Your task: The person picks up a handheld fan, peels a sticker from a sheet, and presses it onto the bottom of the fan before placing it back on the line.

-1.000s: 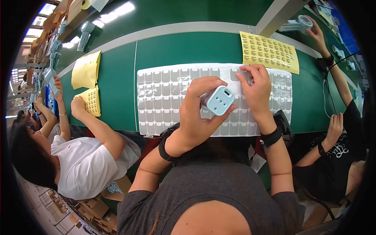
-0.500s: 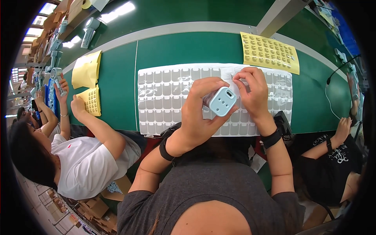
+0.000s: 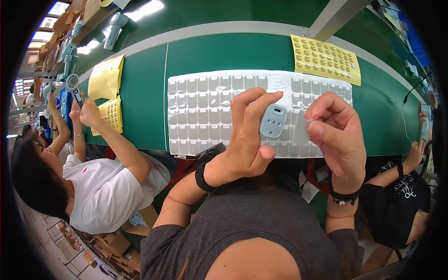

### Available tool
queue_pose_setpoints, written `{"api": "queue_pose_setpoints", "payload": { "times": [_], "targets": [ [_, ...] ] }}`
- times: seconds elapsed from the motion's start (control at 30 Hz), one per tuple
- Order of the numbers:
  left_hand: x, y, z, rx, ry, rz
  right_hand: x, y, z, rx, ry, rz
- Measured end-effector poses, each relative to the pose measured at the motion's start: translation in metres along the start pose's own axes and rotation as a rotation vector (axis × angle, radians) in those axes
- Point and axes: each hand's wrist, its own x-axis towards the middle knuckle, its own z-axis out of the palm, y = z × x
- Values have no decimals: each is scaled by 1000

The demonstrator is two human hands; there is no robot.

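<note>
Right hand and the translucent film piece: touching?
Touching. The head view shows the right hand pinching the translucent film piece by its right edge, between thumb and index finger.

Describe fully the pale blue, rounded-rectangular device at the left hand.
The pale blue, rounded-rectangular device looks like smooth plastic. One face points toward the camera, with a dark oblong slot near its upper edge and small dark holes below. It appears slightly slanted, over the white rectangular sheet of grey labels. Fingers of the left hand meet its left side; the thumb stands apart. Its far end is hidden.
</note>
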Motion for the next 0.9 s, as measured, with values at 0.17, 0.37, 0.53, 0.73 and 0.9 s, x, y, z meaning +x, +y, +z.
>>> {"api": "queue_pose_setpoints", "payload": {
  "times": [0.17,0.37,0.53,0.73,0.9],
  "targets": [
    [0,-8,1,61,68,95,2,0,20,-102,20,62],
    [-2,-7,3,96,55,110,4,3,17,-192,11,30],
    [-3,-8,4,75,67,99,3,6,19,-219,47,4],
    [-2,-8,5,70,70,90,4,8,19,-222,65,-23],
    [-4,-9,7,92,81,86,5,11,20,-207,71,-40]
  ]
}}
